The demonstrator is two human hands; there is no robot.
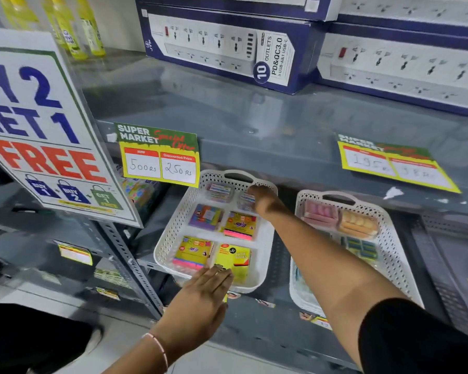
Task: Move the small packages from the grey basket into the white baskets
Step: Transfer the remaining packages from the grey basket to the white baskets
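The left white basket sits on the lower shelf and holds several small sticky-note packages in rows. My right hand reaches to its back right corner, fingers curled down over a small clear package that is partly hidden under it. My left hand lies flat at the basket's front rim, fingertips touching a yellow sticky-note package. To the right stands the second white basket, with pink and orange packages inside. A dark grey basket shows at the far right, its contents out of sight.
The upper shelf edge carries two yellow price tags, one hanging just over the left basket's back. A large "Buy 2 Get 1 Free" sign juts out at left. Power-strip boxes fill the upper shelf.
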